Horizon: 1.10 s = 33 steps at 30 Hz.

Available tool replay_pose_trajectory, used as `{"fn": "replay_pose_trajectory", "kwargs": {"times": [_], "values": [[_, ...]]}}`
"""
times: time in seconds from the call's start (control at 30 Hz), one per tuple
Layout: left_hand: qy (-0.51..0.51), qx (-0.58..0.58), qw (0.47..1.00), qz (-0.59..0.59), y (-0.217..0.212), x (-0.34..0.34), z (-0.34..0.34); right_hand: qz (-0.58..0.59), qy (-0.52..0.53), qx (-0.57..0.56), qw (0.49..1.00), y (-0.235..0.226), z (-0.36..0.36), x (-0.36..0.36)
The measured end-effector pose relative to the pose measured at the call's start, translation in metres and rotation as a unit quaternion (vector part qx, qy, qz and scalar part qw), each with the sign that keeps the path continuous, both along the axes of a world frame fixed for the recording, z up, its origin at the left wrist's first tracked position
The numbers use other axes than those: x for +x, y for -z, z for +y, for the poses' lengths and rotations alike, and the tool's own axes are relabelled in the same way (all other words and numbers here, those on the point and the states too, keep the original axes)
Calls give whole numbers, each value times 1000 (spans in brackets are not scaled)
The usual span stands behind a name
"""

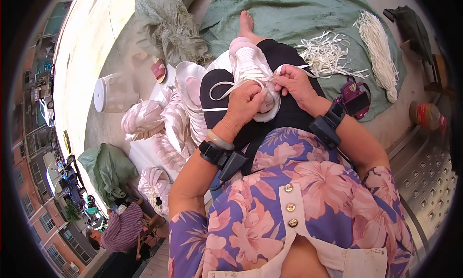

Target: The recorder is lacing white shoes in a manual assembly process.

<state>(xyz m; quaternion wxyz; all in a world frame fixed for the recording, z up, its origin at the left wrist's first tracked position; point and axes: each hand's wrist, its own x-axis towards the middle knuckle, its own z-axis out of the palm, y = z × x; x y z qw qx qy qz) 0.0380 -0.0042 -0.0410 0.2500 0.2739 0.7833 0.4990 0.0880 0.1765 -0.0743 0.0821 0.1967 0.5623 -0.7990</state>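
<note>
A white and pale pink sneaker (pixel 246 61) rests across my dark-trousered lap, toe pointing away from me. A flat white shoelace (pixel 215 87) is partly threaded through its eyelets; one part loops out on the left and another stretches off to the right. My left hand (pixel 247 102) is closed at the sneaker's opening, pinching the lace near the upper eyelets, though its fingertips are partly hidden. On the other side, my right hand (pixel 297 86) pinches the lace between thumb and fingers, just beside the shoe's tongue.
Several pink and white shoes (pixel 166 116) are piled to my left, near a white bucket (pixel 100 95). On the green cloth (pixel 284 13) lie loose laces (pixel 328 54), a lace hank (pixel 378 51) and a purple pouch (pixel 356 97). Another person (pixel 123 227) sits at lower left.
</note>
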Motion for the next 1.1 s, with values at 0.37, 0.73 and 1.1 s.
{"fn": "replay_pose_trajectory", "kwargs": {"times": [0.37, 0.73, 1.1], "values": [[25, -1, 999, 47, 4, -1, -1, 12, -17, 34, 999, -3, -2, 1], [-45, 83, 995, 6, 8, 4, -8, 156, -29, 294, 942, 8, -14, -1], [-331, 200, 886, -257, -2, 8, -45, 99, -49, 435, 894, -5, -2, 4]]}}
